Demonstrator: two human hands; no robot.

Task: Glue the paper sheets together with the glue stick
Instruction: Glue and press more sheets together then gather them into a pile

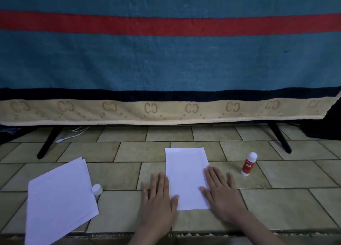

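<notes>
Head view shows the white paper sheet (186, 178) low in the middle on the tiled surface (287, 176). Left hand (158, 198) and right hand (221, 195) lie flat, fingers spread, on its edges. Glue stick (249, 164) stands to the right. More paper (59, 200) lies lower left, beside a white cap (97, 189).

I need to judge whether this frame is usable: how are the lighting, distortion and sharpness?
Head view: dim, bluish light with soft shadows and no glare; wide-angle bending bows the blanket's stripes; the glue stick's label is too blurred to read; both hands and the paper sheet are clear enough.
</notes>
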